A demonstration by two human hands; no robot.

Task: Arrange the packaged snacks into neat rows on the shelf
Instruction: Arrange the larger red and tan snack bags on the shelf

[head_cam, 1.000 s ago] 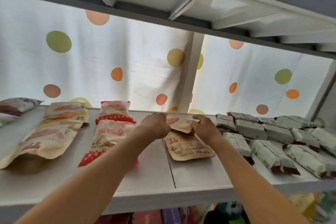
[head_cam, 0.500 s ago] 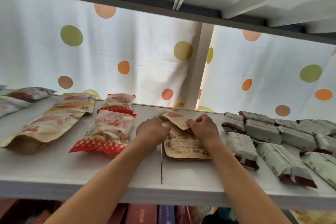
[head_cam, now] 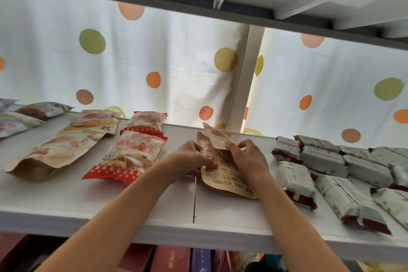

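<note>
Lower pouch: my left hand [head_cam: 191,159] and right hand [head_cam: 247,159] are both on the flat tan kraft-paper snack pouch with small print and a barcode [head_cam: 223,178], lying mid-shelf just right of the board seam.
Left hand: fingertips pinch its left edge.
Right hand: fingers curled, pinning the near end of the smaller tan pouch with the pink label [head_cam: 217,138], which lies across the far end of the lower one, tilted up toward the curtain.
Handling: I judge both light, thin and floppy. The matte paper crinkles and creases rather than slips, and the contents feel nearly flat, so I'd hold the sealed side edges and slide, not lift by a corner.
Shelf: smooth white painted board [head_cam: 132,203], likely to let pouches glide.
Left neighbours: puffy red-and-white dotted plastic crisp bags [head_cam: 132,157], air-filled with brittle contents, I'd guess; farther left, long kraft stand-up pouches with gusseted bottoms [head_cam: 64,150].
Right neighbours: pale green pillow-wrapped bars with dark red ends [head_cam: 331,174], glossy film, firm blocky shapes, some in rows and some skewed.
Backdrop: white cloth curtain with coloured dots [head_cam: 154,73].
</note>
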